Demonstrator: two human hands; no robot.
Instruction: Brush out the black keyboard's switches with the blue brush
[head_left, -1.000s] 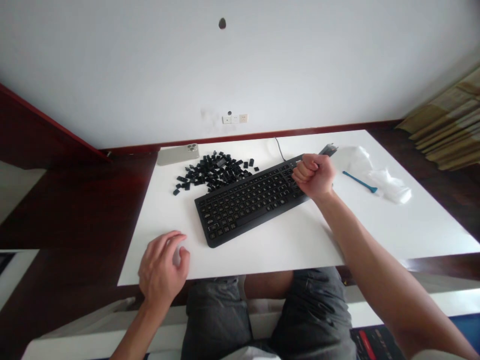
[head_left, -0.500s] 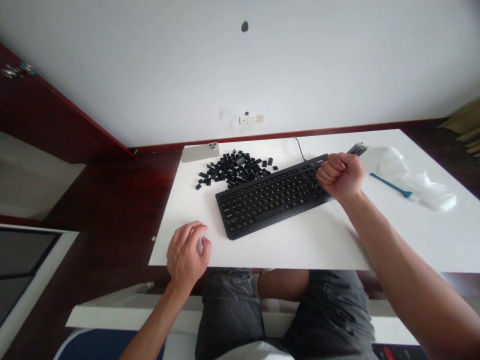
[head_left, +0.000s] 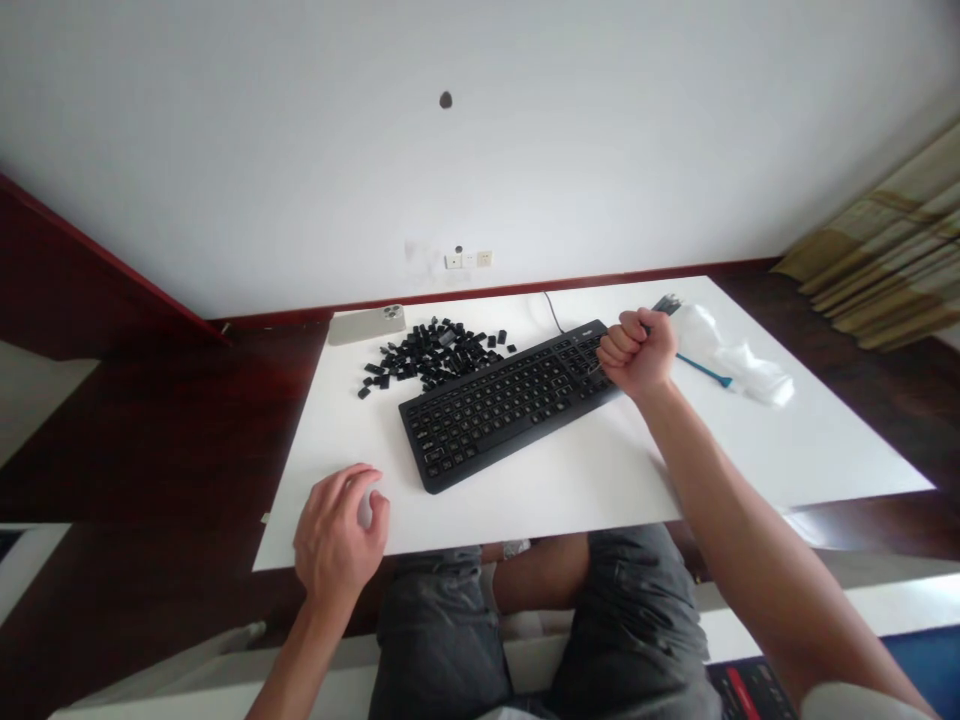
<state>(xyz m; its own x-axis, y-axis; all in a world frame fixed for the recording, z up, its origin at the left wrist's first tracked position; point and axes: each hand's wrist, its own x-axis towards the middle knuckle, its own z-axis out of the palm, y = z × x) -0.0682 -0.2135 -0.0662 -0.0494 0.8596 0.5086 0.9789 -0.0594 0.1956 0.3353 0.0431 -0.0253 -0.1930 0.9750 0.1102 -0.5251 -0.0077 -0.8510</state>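
A black keyboard [head_left: 502, 400] lies at an angle on the white table [head_left: 600, 470]. My right hand [head_left: 637, 350] is a closed fist over the keyboard's right end, gripping a dark tool [head_left: 664, 303] whose grey end sticks out behind the fist. A pile of loose black keycaps [head_left: 431, 355] sits behind the keyboard's left part. My left hand [head_left: 337, 540] rests with curled fingers on the table's front left edge and holds nothing that I can see.
A phone [head_left: 366, 324] lies face down at the table's back left corner. A blue stick tool [head_left: 705, 370] and crumpled clear plastic [head_left: 739, 355] lie to the right of my fist. The keyboard's cable [head_left: 551, 305] runs back to the wall. My knees sit below the front edge.
Only the camera view has swung, right then back left. My right fist stays on the keyboard's right end and my left hand stays at the table's front edge.
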